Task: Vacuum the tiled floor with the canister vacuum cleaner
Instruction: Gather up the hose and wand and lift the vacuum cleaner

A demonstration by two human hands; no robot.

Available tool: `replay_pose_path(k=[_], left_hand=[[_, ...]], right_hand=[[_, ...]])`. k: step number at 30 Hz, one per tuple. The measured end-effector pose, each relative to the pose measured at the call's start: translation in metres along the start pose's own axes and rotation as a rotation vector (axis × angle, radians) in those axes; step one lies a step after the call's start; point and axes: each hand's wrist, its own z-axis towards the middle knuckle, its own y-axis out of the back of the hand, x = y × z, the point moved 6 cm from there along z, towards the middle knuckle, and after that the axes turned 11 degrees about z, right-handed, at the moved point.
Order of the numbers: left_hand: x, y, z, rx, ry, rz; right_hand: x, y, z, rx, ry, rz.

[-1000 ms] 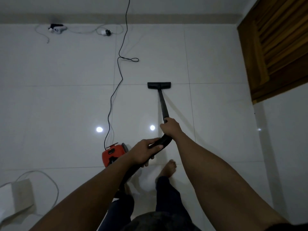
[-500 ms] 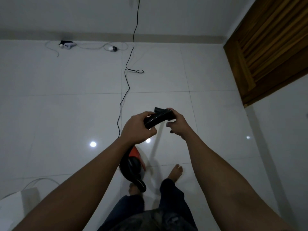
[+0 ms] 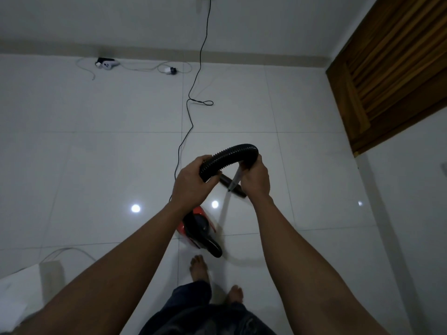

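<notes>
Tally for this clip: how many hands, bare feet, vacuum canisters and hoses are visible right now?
Hands: 2 (left hand, right hand, both gripping the hose)
Bare feet: 2 ()
Red canister: 1
Black hose: 1
Total: 6

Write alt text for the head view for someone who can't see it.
The left hand and right hand grip a black ribbed hose bent into an arch between them, above a white tiled floor. A red vacuum sits below the left forearm; a black cord trails toward the far wall.
</notes>
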Motion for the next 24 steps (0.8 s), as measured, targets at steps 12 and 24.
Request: replay_pose_path(k=[12,24], left_hand=[[0.004,-0.006,-0.037,-0.116,0.142,-0.059],[0.028,-0.015,-0.087,-0.149,0.232,-0.109]], right_hand=[[-0.009,0.018,-0.045,-0.06,-0.05,-0.109],[-0.026,0.022,-0.054,0.0,-0.037,-0.069]])
